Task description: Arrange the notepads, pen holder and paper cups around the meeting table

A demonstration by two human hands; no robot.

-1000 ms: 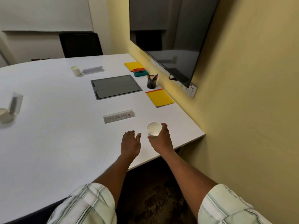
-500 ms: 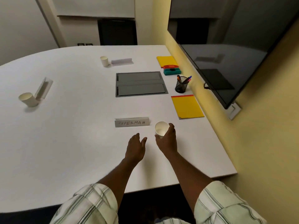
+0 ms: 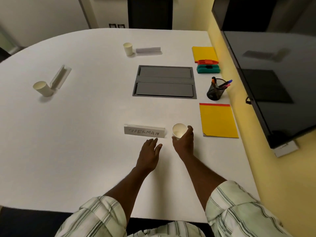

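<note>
While the cup is going down at the near seat, status as follows:

right hand: right hand (image 3: 183, 142) is gripping a paper cup (image 3: 179, 130), fingers curled round its wall, cup tilted with the mouth facing the camera; cannot tell if its base is touching the table (image 3: 85, 134) yet.
left hand: left hand (image 3: 149, 153) is lying flat and relaxed, fingers straight, holding nothing, fingertips just near of the SUPERMAN name card (image 3: 144, 131).
cup position: sitting just right of the name card, between it and the near notepad (image 3: 218, 120).
done, by the look of it: far cup (image 3: 127, 48) is standing beside the far name stand (image 3: 148, 50); left cup (image 3: 42, 88) is touching the left name stand (image 3: 60, 76). Two seats are looking served with cups.
in hand: third cup, near seat, likely being set down.
left to do, my read: both yellow pads are still sitting along the right edge, the far notepad (image 3: 204, 53) partly under an orange item (image 3: 206, 61); neither is lying at a seat.
pen holder: pen holder (image 3: 216, 89) is standing at the right edge between the two pads, probably needing a move toward the centre.
progress: cups nearly finishing, pads and holder pending.
</note>
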